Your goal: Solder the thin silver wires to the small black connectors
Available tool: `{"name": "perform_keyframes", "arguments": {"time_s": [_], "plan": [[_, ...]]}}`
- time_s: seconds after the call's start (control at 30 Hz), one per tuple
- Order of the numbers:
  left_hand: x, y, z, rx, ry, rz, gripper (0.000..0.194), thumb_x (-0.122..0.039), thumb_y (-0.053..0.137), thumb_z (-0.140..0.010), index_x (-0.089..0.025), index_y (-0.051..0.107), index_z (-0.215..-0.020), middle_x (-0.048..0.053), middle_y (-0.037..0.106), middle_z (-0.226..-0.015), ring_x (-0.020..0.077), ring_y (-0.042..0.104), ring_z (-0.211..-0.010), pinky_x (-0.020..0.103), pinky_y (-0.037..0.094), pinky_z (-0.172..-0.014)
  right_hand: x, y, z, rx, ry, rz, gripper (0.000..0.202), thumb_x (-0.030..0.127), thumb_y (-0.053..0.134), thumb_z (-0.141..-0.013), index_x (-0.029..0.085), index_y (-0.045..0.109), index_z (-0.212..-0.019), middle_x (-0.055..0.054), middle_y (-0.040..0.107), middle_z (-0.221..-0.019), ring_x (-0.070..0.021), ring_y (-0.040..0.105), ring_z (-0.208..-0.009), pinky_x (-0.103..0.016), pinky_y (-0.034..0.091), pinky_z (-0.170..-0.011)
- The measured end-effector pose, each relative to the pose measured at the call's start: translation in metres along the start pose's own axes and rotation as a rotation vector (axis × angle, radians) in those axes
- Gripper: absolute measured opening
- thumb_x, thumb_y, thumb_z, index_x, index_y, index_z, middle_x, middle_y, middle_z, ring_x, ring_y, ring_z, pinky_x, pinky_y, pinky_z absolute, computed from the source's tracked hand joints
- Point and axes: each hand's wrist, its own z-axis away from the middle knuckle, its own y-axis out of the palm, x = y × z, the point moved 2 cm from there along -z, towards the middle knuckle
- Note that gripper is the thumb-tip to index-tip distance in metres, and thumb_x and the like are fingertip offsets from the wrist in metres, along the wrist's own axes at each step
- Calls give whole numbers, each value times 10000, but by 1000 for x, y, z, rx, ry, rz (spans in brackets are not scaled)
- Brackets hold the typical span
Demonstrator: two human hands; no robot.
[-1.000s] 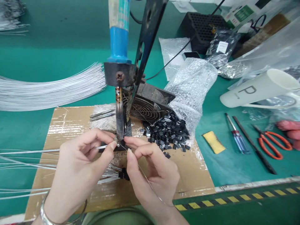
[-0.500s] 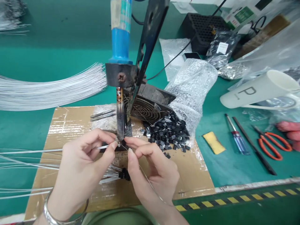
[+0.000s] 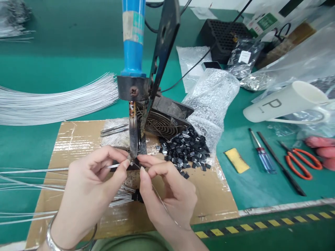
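White-sheathed wire [image 3: 34, 170] runs nearly level from well off on the outer side of the person's left hand [image 3: 87, 191], through its grip and out towards the right hand [image 3: 170, 188]. The left hand has it pinched between thumb and forefinger close to its working end, so that hand is the nearer one; the end itself points across at the right fingertips, just beside them, though fingers hide its last bit. The right hand, thumb and forefinger pressed together, pinches a thin metallic wire [image 3: 164, 206] whose long axis slants from the fingertips back over the palm towards the wrist. Right above the meeting fingertips hangs the dark tip [image 3: 133, 139] of a blue-handled soldering iron [image 3: 132, 59], upright; from where I stand I cannot tell whether it touches either wire. Just below the left fingertips, a cluster of black-ended wires [image 3: 136, 196] lies on the cardboard [image 3: 209, 205]. Beyond the right hand's knuckles sits a heap of small black pieces [image 3: 187, 148], and past the left hand a thick white wire bundle [image 3: 52, 104] rests on the tabletop [image 3: 78, 66].
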Motion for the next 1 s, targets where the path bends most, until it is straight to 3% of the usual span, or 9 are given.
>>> {"name": "perform_keyframes", "arguments": {"time_s": [0.53, 1.0], "plan": [[2, 1, 1, 2, 15, 14, 43, -230, 782, -790, -241, 774, -749, 2, 815, -856, 131, 769, -735, 127, 591, -642, 2, 0, 1, -11, 9, 29, 202, 54, 699, -923, 250, 657, -900, -84, 870, -1154, -236, 850, -1067, -321, 702, -915], [-2, 4, 0, -9, 16, 30, 46, -227, 781, -772, -233, 773, -727, 12, 812, -825, 141, 777, -736, 135, 603, -656, -1, 1, 1, -23, -45, 16, 210, 40, 705, -923, 247, 670, -931, -70, 869, -1148, -213, 853, -1044, -292, 695, -914]]}}
